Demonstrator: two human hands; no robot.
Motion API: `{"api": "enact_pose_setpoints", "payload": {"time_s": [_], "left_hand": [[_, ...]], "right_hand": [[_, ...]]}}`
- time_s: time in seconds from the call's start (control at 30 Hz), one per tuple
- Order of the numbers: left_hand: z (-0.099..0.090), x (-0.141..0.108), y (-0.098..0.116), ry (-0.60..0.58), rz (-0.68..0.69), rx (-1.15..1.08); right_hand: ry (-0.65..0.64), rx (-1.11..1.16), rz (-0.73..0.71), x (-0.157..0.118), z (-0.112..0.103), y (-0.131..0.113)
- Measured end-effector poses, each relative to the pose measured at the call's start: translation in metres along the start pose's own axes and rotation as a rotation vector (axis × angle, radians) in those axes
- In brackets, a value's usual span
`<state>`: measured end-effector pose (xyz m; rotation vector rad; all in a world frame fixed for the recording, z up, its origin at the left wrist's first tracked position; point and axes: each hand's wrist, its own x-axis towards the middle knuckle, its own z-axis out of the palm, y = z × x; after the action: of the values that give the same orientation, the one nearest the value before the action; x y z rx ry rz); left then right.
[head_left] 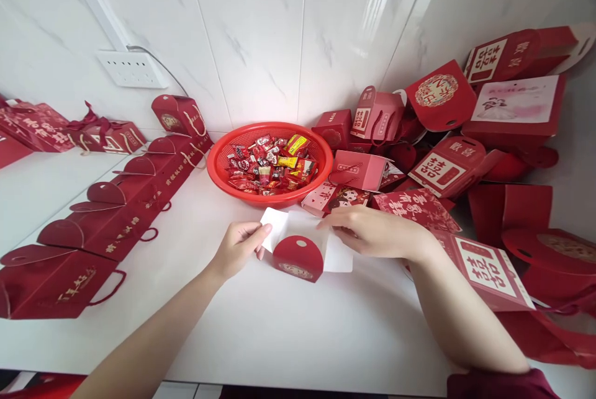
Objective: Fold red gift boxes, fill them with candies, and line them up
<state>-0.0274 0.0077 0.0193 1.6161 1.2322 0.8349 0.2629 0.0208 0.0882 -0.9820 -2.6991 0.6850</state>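
Observation:
A small red gift box (298, 256) with white inner sides lies on the table in front of me, its top unfolded. Its rounded red front flap, with a small hole, faces me. My left hand (242, 245) is closed, pinching the box's white left flap between thumb and fingers. On the other side, my right hand (372, 231) reaches over the box with bent fingers closed at its white right and back edges; the thumb is hidden. Just behind the box stands a red plastic basket (270, 201) holding many wrapped candies (265, 166).
Along the left runs a row of closed red gift boxes (116, 225) with cord handles. A heap of red and pink boxes (437, 166) fills the right side, close to my right arm. A tiled wall (261, 33) with a socket strip (131, 69) bounds the white table (261, 324).

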Motion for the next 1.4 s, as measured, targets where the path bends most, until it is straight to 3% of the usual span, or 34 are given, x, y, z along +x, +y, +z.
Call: {"api": "enact_pose_setpoints", "payload": {"time_s": [0.2,0.4,0.53,0.7,0.97,1.1,1.2,1.33,1.4], "left_hand": [[-0.001,0.003,-0.003,-0.087,-0.247,0.090],[0.002,0.001,-0.005,-0.045,-0.056,0.345],[-0.001,0.001,-0.008,-0.083,-0.029,0.231],[-0.003,0.003,-0.014,-0.035,0.097,0.042],[0.004,-0.005,-0.010,-0.083,0.171,0.171],[0.010,-0.009,-0.006,-0.113,0.213,0.214],[0.011,-0.009,-0.003,-0.153,0.143,0.178],[0.009,-0.007,0.003,-0.318,-0.020,0.081],[0.007,-0.009,0.008,-0.377,-0.022,0.129]], "right_hand": [[-0.095,-0.005,-0.005,0.008,0.012,0.007],[0.015,-0.114,-0.096,0.019,0.024,0.001],[-0.005,-0.126,-0.185,0.023,0.030,-0.001],[0.036,-0.138,-0.082,0.020,0.029,-0.002],[0.388,-0.281,-0.019,0.030,0.043,-0.006],[0.262,-0.367,0.132,0.035,0.055,-0.007],[0.163,-0.324,0.218,0.040,0.060,-0.004],[0.205,-0.286,0.228,0.046,0.063,0.001],[0.243,-0.254,0.232,0.047,0.064,0.004]]}}
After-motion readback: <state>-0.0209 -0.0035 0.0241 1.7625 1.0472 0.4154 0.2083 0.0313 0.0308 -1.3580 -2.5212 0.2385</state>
